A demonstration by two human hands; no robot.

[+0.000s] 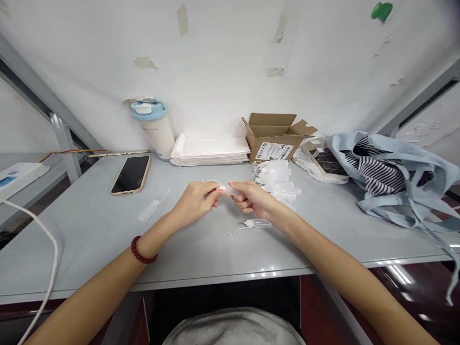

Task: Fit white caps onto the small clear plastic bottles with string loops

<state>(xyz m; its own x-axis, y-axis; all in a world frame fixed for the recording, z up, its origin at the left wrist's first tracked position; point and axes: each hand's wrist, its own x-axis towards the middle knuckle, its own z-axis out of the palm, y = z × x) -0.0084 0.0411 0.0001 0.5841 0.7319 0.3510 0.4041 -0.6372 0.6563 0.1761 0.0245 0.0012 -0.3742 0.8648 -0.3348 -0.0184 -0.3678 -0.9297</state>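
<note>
- Keeping the work in the head view from my remote station, I am seeing a white cable (50,239) running down the far left, beside the work area.
- The phone (131,175) is lying flat toward the back of the table (197,258), apparently out of my forearms' path.
- A loose bottle (148,212) is lying alone, its thin tail pointing away from me; this spacing is probably keeping it separate from the pile.
- The lidded cup (157,132) is standing against the wall (215,72), likely where an elbow is least apt to knock it.
- My left hand (196,199) is pinching the white cap end of the small bottle (230,190) between thumb and fingers, seemingly to steady it.
- The small bottle is sitting between both hands, above the table; my fingers are partly hiding it.
- My right hand (257,199) is pinching its translucent body, thumb on top, remaining fingers curled, presumably opposing the left grip.
- A second loose bottle (260,223) is lying just below my right hand, within easy reach.
- The bottle pile (275,177) is resting before the open carton (275,143), probably for short pickups.
- The blue bag (388,163) is slumping at far right.
</note>
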